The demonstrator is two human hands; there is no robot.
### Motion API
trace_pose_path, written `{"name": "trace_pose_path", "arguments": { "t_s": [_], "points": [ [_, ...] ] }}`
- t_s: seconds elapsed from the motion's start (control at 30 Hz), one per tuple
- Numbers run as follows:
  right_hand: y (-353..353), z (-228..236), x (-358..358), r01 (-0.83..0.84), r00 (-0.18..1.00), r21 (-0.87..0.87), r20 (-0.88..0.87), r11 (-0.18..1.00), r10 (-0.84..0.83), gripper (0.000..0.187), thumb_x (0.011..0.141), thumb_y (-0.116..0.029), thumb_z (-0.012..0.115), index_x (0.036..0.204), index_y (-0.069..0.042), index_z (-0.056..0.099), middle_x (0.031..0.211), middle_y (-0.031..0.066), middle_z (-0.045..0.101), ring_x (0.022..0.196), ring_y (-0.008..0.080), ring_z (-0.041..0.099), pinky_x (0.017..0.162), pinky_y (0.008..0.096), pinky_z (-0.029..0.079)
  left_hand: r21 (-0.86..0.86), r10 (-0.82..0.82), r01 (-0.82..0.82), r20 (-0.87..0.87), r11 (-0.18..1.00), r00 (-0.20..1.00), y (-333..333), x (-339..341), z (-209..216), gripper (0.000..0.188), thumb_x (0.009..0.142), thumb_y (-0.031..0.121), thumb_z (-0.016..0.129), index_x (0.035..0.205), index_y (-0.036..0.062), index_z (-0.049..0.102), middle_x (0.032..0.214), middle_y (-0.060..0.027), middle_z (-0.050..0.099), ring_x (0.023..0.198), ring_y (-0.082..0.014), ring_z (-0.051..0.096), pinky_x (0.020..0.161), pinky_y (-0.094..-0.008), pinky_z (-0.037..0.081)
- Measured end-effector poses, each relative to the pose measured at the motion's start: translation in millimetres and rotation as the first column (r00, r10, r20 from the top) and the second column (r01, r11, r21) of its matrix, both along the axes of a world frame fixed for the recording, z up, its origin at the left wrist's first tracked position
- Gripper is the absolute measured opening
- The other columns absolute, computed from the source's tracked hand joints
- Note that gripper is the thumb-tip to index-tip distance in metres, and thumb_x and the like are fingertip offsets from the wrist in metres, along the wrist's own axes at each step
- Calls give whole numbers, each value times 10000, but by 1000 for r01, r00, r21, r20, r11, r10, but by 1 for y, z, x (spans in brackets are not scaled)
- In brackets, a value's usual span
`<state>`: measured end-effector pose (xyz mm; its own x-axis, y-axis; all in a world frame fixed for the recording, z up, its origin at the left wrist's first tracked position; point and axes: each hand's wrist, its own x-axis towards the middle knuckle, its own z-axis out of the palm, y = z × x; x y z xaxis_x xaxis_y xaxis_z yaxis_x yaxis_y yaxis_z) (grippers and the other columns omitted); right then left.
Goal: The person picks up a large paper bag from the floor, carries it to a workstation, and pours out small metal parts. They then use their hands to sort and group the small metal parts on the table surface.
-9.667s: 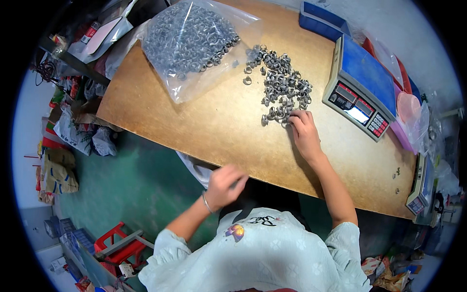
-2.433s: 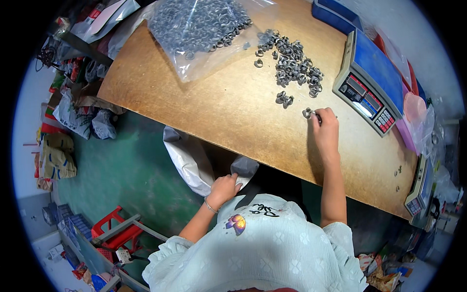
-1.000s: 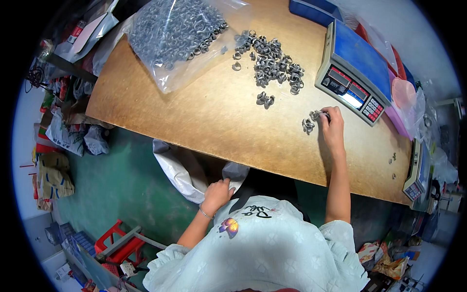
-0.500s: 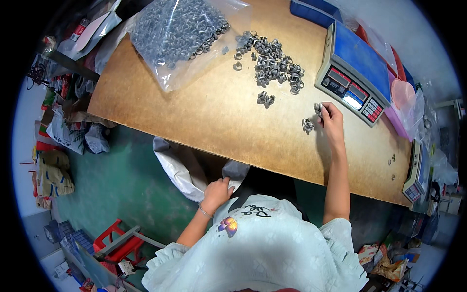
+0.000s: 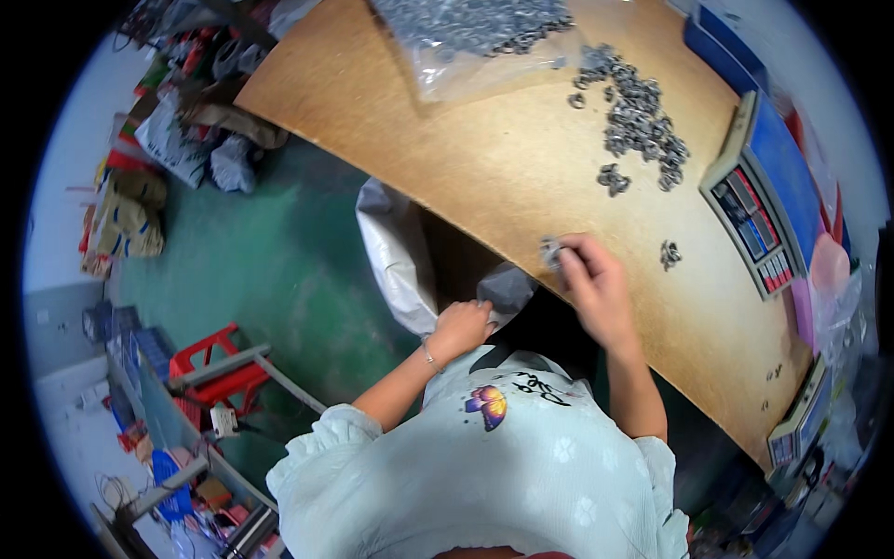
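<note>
My right hand (image 5: pixel 596 284) is over the table near its front edge, fingers pinched on a few small grey metal rings (image 5: pixel 550 251). Below that edge, my left hand (image 5: pixel 463 328) grips the rim of a white woven sack (image 5: pixel 393 247), whose mouth gapes beside the table. The sack's dark inside shows no clear contents. On the table lie a loose heap of rings (image 5: pixel 641 116), a little cluster (image 5: pixel 613 179) just in front of it and another cluster (image 5: pixel 670 254) right of my right hand. A clear plastic bag (image 5: pixel 447 79) full of rings rests at the far side.
A scale with a blue top (image 5: pixel 787 177) stands at the table's right, a blue bin (image 5: pixel 724 51) behind it. A second scale (image 5: pixel 798 419) sits at the near right corner. A red stool (image 5: pixel 219 368) and several bags (image 5: pixel 172 140) are on the green floor at left.
My right hand has moved left with the rings, from beside the scale to the table's front edge near the sack. My left hand keeps its hold. The whole view has turned.
</note>
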<state>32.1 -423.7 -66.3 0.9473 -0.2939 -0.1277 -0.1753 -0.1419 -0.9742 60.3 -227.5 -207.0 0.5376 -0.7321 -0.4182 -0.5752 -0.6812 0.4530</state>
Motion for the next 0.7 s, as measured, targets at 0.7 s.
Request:
{"name": "trace_pose_path", "arguments": {
  "t_s": [0.7],
  "points": [
    [-115, -32, -61, 423, 853, -660, 59, 621, -519, 171, 823, -122, 578, 928, 11, 552, 657, 141, 559, 552, 249, 522, 544, 325, 410, 46, -19, 19, 4, 999, 1000, 2, 16, 5, 356, 803, 308, 565, 1003, 16, 537, 916, -165, 578, 867, -331, 571, 727, -409, 469]
  ]
}}
